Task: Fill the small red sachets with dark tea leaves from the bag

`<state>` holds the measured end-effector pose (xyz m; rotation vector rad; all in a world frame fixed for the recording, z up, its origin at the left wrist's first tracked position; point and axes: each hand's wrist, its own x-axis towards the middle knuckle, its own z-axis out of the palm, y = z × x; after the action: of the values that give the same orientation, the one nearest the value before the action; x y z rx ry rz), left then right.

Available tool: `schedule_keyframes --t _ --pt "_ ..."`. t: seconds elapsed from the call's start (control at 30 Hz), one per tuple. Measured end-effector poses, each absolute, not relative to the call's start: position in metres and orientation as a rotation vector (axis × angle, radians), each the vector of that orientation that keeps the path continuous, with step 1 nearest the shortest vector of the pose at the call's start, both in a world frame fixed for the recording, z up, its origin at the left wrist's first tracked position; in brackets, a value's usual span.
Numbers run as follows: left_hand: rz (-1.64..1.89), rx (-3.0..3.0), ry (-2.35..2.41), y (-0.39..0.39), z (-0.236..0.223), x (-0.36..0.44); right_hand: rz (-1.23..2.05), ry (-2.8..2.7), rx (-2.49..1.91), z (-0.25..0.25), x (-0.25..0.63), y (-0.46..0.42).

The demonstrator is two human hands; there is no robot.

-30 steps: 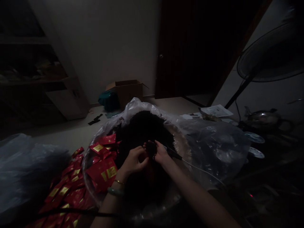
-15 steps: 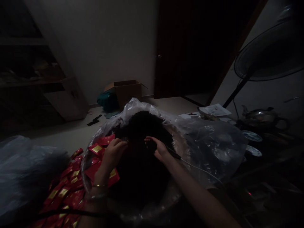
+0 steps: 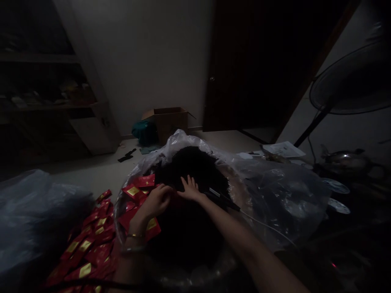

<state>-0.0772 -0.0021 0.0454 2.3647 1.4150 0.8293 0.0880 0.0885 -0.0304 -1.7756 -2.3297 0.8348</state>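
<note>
A heap of dark loose leaves (image 3: 189, 171) fills a clear plastic bag (image 3: 275, 195) set in a round basin (image 3: 122, 228). My right hand (image 3: 190, 189) lies flat on the heap, fingers stretched out. My left hand (image 3: 157, 200) is curled at the heap's left edge, beside several red sachets with gold labels (image 3: 134, 191). What its fingers grip is too dark to make out. A bracelet sits on my left wrist. A thin dark tool with a white cable (image 3: 224, 199) rests on the heap right of my right hand.
More red sachets (image 3: 88, 244) spill over the surface at lower left, next to a bluish plastic bag (image 3: 30, 215). A cardboard box (image 3: 166, 120) stands on the floor by the wall. A fan (image 3: 351, 85) and a metal kettle (image 3: 345, 160) are at the right.
My hands were pinched together near the heap's middle. They parted, then my right hand slid left and flattened on the leaves, while my left hand moved to the heap's left edge.
</note>
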Motion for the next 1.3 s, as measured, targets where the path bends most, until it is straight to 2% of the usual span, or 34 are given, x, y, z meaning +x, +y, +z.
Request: schedule_keyframes --t 0.3,0.53,0.7,0.9,1.03,1.2,1.3 --pt "0.9 2.374 1.394 0.001 0.04 -0.076 0.416 -2.456 -1.51 -0.02 0.079 0.086" --pt "0.814 2.501 1.251 0.001 0.034 -0.056 0.309 -2.743 -1.393 -0.002 0.037 0.142" --pt "0.817 2.351 1.218 0.001 0.037 -0.057 0.266 -2.854 -1.343 -0.006 0.034 0.144" --pt "0.989 2.134 1.29 0.001 0.043 -0.068 0.303 -2.867 -1.353 0.002 0.069 0.124" --pt "0.989 2.063 1.391 0.0 0.046 -0.071 0.371 -2.846 -1.406 0.008 0.095 0.117" --pt "0.962 2.056 1.383 0.001 0.045 -0.07 0.631 -2.698 -1.497 0.001 0.106 0.106" --pt "0.927 2.076 1.384 0.003 0.04 -0.072 0.622 -2.696 -1.451 -0.005 0.107 0.094"
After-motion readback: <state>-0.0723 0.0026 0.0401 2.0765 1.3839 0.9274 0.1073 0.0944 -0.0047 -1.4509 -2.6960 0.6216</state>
